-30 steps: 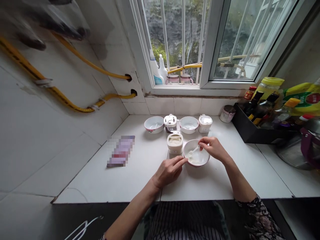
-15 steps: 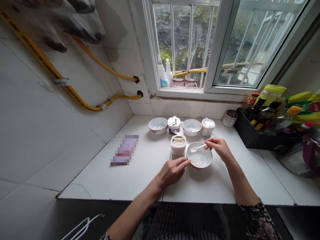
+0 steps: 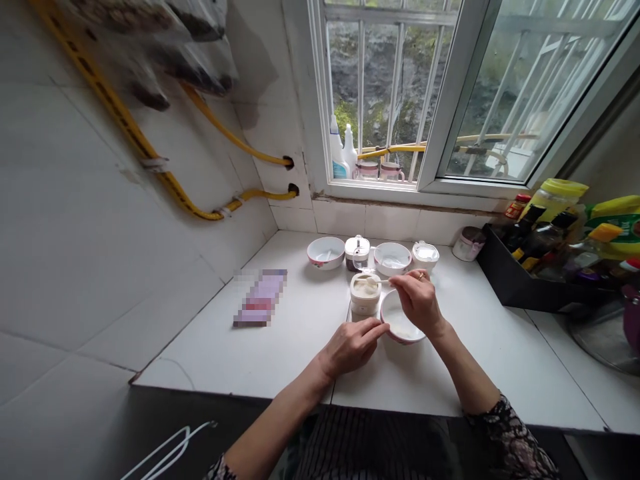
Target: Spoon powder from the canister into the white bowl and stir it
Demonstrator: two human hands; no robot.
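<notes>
My right hand is closed on the thin handle of a small white spoon. The spoon's head is at the open top of a cream seasoning jar with pale powder inside. Just right of that jar stands a white bowl with a red rim, partly covered by my right hand. The fingertips of my left hand pinch the bowl's near left rim. Behind them are a second bowl, a third bowl, a jar with dark contents and another white jar.
A blurred purple packet-like thing lies on the left of the white counter. A black box of bottles and a small canister stand at the right. Yellow pipes run along the left wall, and a window is ahead.
My right hand has moved left, taking the spoon from over the bowl to the seasoning jar. My left hand stays at the bowl's rim. The view has shifted slightly.
</notes>
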